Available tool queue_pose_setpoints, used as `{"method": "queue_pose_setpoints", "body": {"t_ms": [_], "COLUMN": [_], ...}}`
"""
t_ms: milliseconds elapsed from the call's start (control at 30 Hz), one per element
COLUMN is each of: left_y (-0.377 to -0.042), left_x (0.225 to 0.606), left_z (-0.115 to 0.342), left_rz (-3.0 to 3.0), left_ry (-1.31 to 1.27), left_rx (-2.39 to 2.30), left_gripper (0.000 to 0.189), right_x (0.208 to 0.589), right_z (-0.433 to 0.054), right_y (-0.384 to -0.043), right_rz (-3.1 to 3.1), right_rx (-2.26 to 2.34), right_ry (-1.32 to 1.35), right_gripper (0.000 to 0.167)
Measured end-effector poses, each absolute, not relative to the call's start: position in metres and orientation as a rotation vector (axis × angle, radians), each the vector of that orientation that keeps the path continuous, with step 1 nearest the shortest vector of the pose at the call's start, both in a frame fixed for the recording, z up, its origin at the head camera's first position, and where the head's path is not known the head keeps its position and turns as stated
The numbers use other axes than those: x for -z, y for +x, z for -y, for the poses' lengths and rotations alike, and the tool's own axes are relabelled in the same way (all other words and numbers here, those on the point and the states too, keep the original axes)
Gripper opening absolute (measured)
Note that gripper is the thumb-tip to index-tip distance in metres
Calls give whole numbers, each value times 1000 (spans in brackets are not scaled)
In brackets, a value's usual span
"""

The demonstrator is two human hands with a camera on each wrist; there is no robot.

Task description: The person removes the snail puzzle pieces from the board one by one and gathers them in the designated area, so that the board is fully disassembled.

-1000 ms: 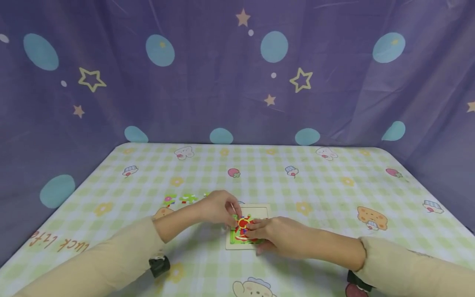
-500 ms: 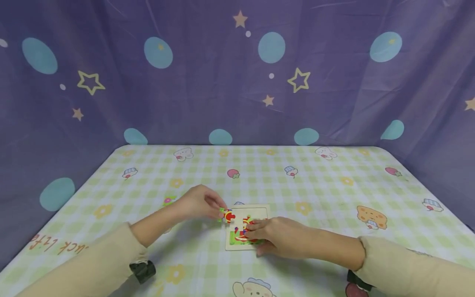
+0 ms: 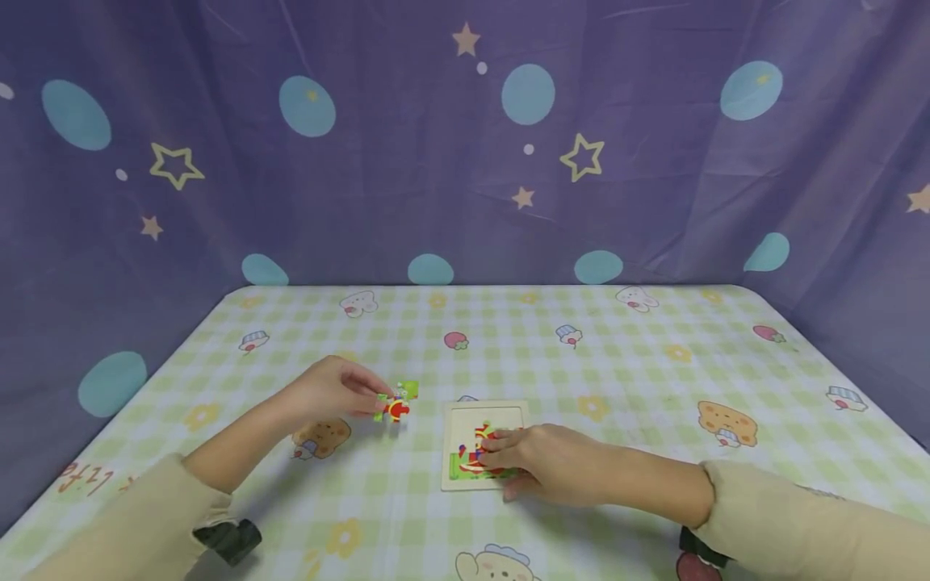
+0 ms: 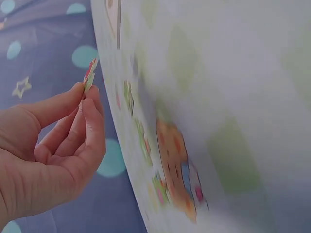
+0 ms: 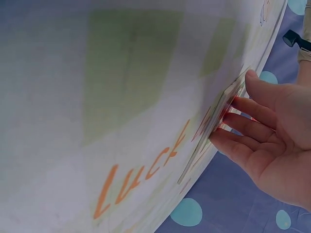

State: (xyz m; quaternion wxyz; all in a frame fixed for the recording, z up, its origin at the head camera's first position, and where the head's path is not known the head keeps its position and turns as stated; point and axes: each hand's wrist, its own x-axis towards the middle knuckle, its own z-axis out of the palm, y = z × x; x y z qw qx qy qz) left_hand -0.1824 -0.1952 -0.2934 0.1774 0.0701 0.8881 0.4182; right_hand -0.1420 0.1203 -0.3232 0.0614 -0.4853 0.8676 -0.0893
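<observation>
Toward ten o'clock from the puzzle tray [image 3: 465, 421], a red-and-green piece [image 3: 395, 410] is pinched by the left hand [image 3: 325, 392] between thumb and fingers. Another green piece [image 3: 410, 389] lies at its one o'clock on the checked counter [image 3: 617, 367]. At the tray's three o'clock, the right hand [image 3: 550, 461] rests near-straight fingers on the joined pieces [image 3: 468, 466].

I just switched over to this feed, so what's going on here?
A person is working on a small jigsaw. Their left hand pinches a red, yellow and green piece, held above the checked cloth to the left of the wooden board. Their right hand rests on the board, partly covering the pieces set there. These fill only part of it. Other loose pieces lie on the cloth.
</observation>
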Motion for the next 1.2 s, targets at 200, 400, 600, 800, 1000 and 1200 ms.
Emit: {"method": "queue_pose_setpoints", "body": {"t_ms": [200,400,600,800,1000,1200], "left_y": [-183,-185,-182,-179,-177,-176], "left_x": [291,296,304,305,305,303], "left_z": [225,253,269,267,262,259], "left_rz": [-2563,-2601,-2689,-2784,-2809,-2834], "left_ry": [136,86,68,41,28,34], "left_rx": [-1091,-1016,-919,-837,-797,-783], "left_gripper": [31,30,28,21,17,18], "right_x": [321,323,325,323,324,326], "right_z": [-120,-119,-118,-118,-117,-118], "right_y": [-142,-143,-143,-143,-144,-144], "right_rz": [-2629,-2645,-2643,-2650,-2652,-2659], "right_rx": [269,234,226,236,239,278], "right_ry": [-1467,-1467,-1450,-1456,-1454,-1448], "right_gripper": [42,40,40,40,40,39]}}
